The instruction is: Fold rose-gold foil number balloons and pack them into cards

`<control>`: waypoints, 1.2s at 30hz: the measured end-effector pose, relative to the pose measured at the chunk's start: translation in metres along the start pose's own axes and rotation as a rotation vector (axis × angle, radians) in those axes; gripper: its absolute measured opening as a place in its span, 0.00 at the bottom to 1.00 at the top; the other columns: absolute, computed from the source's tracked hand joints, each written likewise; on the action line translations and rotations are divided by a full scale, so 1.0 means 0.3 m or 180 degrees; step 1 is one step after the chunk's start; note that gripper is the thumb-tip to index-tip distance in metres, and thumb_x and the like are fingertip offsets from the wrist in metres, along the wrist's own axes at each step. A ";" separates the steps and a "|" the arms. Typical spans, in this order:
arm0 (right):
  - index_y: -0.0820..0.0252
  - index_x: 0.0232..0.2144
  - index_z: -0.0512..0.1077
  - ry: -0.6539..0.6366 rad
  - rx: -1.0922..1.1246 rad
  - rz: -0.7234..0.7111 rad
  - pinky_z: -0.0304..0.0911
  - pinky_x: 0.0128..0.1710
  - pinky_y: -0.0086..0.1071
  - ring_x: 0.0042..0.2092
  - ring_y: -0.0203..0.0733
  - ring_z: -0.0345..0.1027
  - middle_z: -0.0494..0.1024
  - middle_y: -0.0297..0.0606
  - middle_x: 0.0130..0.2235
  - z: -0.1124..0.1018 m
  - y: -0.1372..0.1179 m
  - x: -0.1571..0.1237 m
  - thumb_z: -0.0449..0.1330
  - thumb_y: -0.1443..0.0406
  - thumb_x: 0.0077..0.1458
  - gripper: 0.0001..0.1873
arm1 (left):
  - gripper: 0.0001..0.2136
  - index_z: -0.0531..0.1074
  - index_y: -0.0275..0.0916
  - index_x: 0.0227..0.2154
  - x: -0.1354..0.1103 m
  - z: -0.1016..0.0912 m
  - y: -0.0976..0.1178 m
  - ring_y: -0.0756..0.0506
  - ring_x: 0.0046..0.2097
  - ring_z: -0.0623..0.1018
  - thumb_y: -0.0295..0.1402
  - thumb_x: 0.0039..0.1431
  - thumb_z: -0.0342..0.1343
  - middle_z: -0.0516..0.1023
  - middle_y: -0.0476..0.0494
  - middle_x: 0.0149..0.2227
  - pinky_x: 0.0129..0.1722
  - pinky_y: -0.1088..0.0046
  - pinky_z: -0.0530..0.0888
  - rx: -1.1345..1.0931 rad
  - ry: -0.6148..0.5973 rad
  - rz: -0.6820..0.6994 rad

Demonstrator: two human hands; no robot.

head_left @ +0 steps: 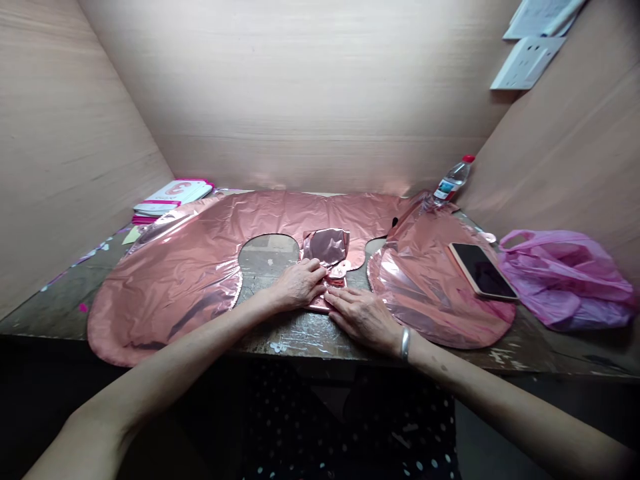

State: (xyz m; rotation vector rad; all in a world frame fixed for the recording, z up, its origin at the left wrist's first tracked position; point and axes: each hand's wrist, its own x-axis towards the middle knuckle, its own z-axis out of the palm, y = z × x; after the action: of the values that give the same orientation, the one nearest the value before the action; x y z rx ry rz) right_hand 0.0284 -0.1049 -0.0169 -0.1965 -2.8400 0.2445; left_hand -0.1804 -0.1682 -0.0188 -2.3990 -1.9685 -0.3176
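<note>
Pressing right hand (364,319) and left hand (299,283) down on a small folded foil packet (321,306), can't tell if actually pinching. Looks folded mainly there tbh. Just past the grip, got a creased flap (325,247); out to 2 sides and beyond, loads of pink foil sheet (175,287) left spread out.

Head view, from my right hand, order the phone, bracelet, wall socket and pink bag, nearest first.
From your right hand:
1. Bracelet, on the right wrist.
2. Phone, to the right, resting on the foil.
3. Pink bag, right of the phone.
4. Wall socket, high up at the right.
</note>
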 end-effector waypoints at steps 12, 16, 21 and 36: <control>0.69 0.64 0.58 0.0212 0.0129 0.0282 0.55 0.64 0.51 0.66 0.54 0.54 0.61 0.56 0.64 0.058 0.061 0.002 0.48 0.53 0.66 0.32 | 0.14 0.67 0.46 0.54 -0.010 0.018 -0.006 0.44 0.44 0.69 0.38 0.68 0.46 0.68 0.42 0.45 0.42 0.69 0.69 0.0027 -0.0035 0.0101; 0.72 0.65 0.56 -0.0216 0.0003 0.0420 0.53 0.65 0.53 0.67 0.57 0.51 0.57 0.57 0.66 0.071 0.063 0.004 0.47 0.51 0.66 0.35 | 0.11 0.68 0.40 0.47 0.000 0.003 0.006 0.44 0.44 0.70 0.35 0.69 0.44 0.69 0.42 0.44 0.46 0.67 0.69 -0.0085 -0.0067 0.0012; 0.66 0.61 0.64 -0.0241 0.0399 0.0369 0.57 0.62 0.51 0.63 0.56 0.59 0.64 0.54 0.63 0.022 0.089 0.023 0.52 0.52 0.64 0.31 | 0.14 0.65 0.39 0.51 0.001 0.002 0.054 0.42 0.46 0.69 0.37 0.69 0.42 0.69 0.41 0.46 0.48 0.64 0.69 0.0018 -0.0144 -0.0152; 0.62 0.18 0.72 -0.1437 0.1514 0.1617 0.59 0.25 0.29 0.24 0.37 0.65 0.70 0.34 0.18 -0.109 0.477 0.593 0.69 0.44 0.39 0.26 | 0.18 0.63 0.43 0.58 -0.012 0.026 0.075 0.40 0.50 0.69 0.40 0.69 0.43 0.69 0.40 0.49 0.50 0.62 0.69 0.0241 0.0028 -0.0219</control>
State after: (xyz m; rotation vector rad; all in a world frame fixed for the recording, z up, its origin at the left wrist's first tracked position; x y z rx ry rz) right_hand -0.1156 0.0678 0.0350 -0.8471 -2.9886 1.1840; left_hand -0.1582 -0.1751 -0.0246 -2.2848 -2.0244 -0.2502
